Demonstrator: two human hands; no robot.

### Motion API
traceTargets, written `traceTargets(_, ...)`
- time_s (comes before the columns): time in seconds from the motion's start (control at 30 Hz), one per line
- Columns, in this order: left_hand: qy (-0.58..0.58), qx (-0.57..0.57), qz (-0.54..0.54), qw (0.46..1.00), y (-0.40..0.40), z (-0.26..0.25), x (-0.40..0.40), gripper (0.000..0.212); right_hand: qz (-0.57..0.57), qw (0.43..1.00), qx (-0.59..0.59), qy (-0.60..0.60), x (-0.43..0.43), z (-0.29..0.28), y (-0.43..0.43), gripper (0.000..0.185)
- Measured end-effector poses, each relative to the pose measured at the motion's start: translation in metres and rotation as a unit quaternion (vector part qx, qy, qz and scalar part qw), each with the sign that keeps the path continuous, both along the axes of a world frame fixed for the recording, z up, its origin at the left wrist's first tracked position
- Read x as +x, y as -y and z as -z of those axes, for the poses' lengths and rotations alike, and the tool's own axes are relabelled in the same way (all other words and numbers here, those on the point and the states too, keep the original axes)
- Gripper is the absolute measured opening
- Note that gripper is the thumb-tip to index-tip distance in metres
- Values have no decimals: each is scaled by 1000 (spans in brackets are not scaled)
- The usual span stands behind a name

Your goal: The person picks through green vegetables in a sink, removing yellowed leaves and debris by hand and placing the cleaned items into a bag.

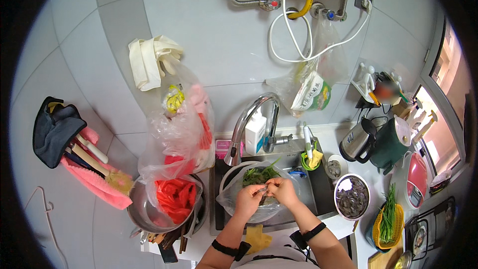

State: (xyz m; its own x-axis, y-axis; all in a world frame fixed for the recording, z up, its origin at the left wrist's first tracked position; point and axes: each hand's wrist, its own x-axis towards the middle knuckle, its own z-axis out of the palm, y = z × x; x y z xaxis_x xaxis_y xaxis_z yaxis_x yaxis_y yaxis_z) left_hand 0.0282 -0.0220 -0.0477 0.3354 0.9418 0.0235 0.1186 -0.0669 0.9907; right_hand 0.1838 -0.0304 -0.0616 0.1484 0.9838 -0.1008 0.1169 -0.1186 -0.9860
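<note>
A small greyish shrimp (264,189) is pinched between the fingertips of my left hand (248,198) and my right hand (283,191), and the fingers hide most of it. Both hands are above a bin lined with a clear plastic bag (232,196) in the sink. Green vegetable scraps (257,175) lie inside the bag. To the right of the sink stands a white bowl of dark unpeeled shrimp (351,197). Behind it, a smaller white bowl holds a few pale peeled shrimp (334,168).
A chrome faucet (274,106) arches over the stainless steel sink (312,190). Left of it, a metal pot (140,209) holds red plastic bags. On the right are an electric kettle (356,138), a rice cooker (409,179) and a yellow basket of green stalks (398,222).
</note>
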Motion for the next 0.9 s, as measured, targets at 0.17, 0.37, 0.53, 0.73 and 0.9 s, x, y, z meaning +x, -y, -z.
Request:
traceTargets(0.17, 3, 2, -11, 1000, 1, 15, 2, 20, 44, 959, -145, -239, 2, -7, 1, 18)
traceTargets(0.37, -19, 7, -63, 998, -2, 22, 0, 20, 26, 961, -108, -253, -2, -15, 12, 19)
traceTargets(0.53, -6, -3, -35, 999, 1, 25, 1, 20, 37, 994, -25, -96, -5, -1, 11, 18)
traceTargets(0.73, 58, -73, -11, 996, 2, 22, -1, 20, 59, 986, 53, 144, -14, -14, 14, 21)
traceTargets(0.9, 56, -83, -13, 995, -1, 22, -6, 18, 49, 963, 86, 252, -17, -24, 13, 21)
